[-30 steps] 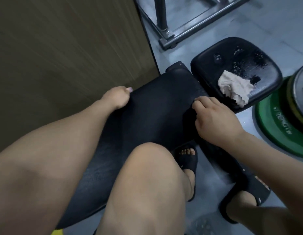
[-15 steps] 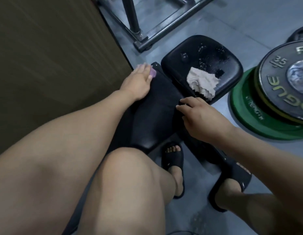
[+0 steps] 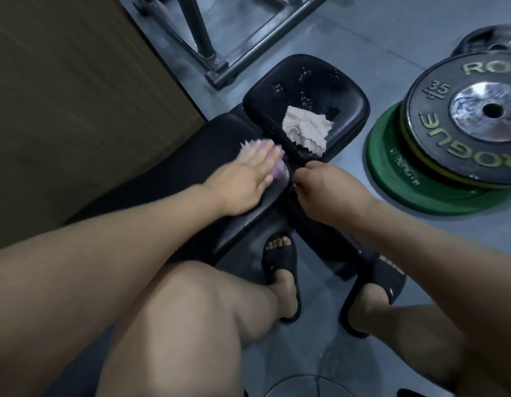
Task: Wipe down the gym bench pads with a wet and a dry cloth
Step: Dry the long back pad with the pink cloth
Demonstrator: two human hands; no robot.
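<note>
Left hand [image 3: 242,179]: palm down, fingers straight and together, pressing flat on a crumpled lilac cloth [image 3: 278,169]. Only the cloth's edges showed past the fingertips, blurred.

The cloth lay on the far end of the long black vinyl bench pad [image 3: 168,164], at frame centre. The pad surface was smooth with a faint sheen. Its long axis ran from lower left to upper centre.

Right hand [image 3: 323,190]: fingers curled downward into the dark gap just beside that pad's end. I could not tell whether they gripped anything.

Just beyond lay a rounded-square black seat pad [image 3: 277,81], speckled with pale spots. A scallop-edged beige cloth [image 3: 304,130] sat bunched on its near half.

At the right of the frame, a black rubber weight plate [image 3: 437,144] marked "35" and "ROGUE", with a steel hub, was stacked on a green plate [image 3: 406,179].

A grey steel frame [image 3: 248,44] stood at upper centre, and a brown wood-grain panel [image 3: 76,96] at upper left.

Black slide sandals [image 3: 282,262] were on both feet, on the grey floor [image 3: 391,38].
</note>
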